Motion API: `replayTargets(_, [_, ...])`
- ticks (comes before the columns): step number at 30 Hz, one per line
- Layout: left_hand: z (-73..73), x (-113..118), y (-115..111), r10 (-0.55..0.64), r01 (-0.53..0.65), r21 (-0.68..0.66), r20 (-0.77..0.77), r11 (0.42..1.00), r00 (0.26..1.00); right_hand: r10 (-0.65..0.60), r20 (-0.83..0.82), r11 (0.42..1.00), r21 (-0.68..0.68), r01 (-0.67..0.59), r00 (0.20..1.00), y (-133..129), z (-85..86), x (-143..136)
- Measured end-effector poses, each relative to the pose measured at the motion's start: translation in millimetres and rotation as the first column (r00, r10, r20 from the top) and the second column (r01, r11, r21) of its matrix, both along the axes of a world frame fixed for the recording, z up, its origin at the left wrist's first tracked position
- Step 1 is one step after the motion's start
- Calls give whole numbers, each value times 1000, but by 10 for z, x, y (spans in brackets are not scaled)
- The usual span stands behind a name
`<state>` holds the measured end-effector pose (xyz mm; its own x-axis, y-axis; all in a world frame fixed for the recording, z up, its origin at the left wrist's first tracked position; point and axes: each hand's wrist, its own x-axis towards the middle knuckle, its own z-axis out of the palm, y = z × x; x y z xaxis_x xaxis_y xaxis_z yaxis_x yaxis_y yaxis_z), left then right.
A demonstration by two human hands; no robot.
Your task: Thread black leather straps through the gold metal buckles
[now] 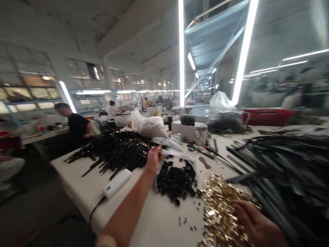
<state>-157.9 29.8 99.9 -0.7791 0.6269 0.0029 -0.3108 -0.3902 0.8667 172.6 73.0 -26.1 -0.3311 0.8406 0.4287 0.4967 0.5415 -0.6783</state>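
Because the heap of small black pieces (176,178) meets the heap of gold metal pieces (221,202) on the worktop (159,221), the two kinds could mix if the right hand (254,223) pushes sideways too strongly. This hand is at the right edge of the gold heap, its fingers bent; whether it grips a piece, I cannot tell. The left hand (154,159) is between the black straps (120,147) and the black heap; blur hides whether it grasps something. Near its forearm lies a white device (117,183), whose cord (96,207) crosses the worktop's edge, so a snag might pull it down.
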Motion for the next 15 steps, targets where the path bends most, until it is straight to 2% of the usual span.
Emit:
replayTargets(1, [56, -153, 18, 19, -19, 4, 33, 1000, 999, 6, 22, 1000, -23, -5, 1000, -41, 45, 17])
replayTargets(3, [60, -348, 58, 31, -33, 21, 89, 999, 996, -23, 60, 999, -29, 25, 998, -117, 121, 14])
replayTargets(4, [15, -378, 70, 34, -38, 37, 109, 999, 993, -28, 75, 999, -17, 30, 997, -145, 148, 1])
replayTargets(6, [-131, -294, 59, 23, -32, 69, 135, 997, 991, 3, 90, 1000, 10, -4, 996, -182, 178, -29])
replayTargets(8, [-308, -38, 0, -39, 29, 105, 97, 994, 995, 6, 84, 999, 36, -9, 996, -193, 190, -38])
replayTargets(10, [-477, 336, -84, -163, 158, 104, 34, 982, 986, -49, 82, 997, 67, 43, 995, -176, 196, -9])
replayTargets(13, [-693, 937, -199, -371, 373, 39, -45, 927, 928, -227, 195, 970, 135, 203, 954, -91, 214, 111])
replayTargets(15, [-824, 1253, -257, -449, 454, 14, -124, 891, 885, -382, 345, 922, 212, 325, 857, -17, 232, 215])
